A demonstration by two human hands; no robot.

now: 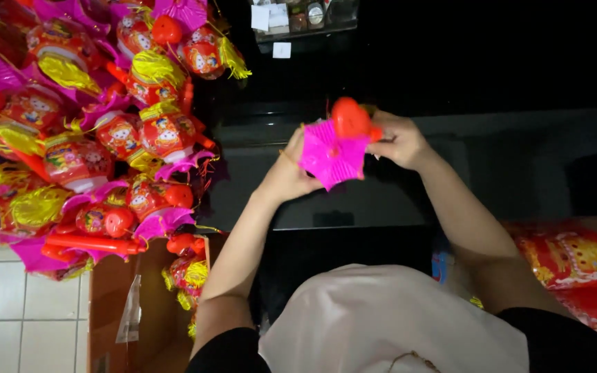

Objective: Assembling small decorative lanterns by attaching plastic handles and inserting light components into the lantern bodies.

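I hold a small toy lantern in front of me with both hands. Its pink pleated paper top (331,157) faces me, and a red heart-shaped plastic knob (350,118) sits on its upper edge. My left hand (286,174) grips the pink top from the left side. Gripping the knob end from the right is my right hand (396,140). The lantern's body is hidden behind the pink top.
A big heap of finished lanterns (98,131) in red, pink and yellow with tassels fills the left. An open brown cardboard box (115,304) stands below it. Red printed packets (569,259) lie at the right. A dark counter (492,166) spans the background.
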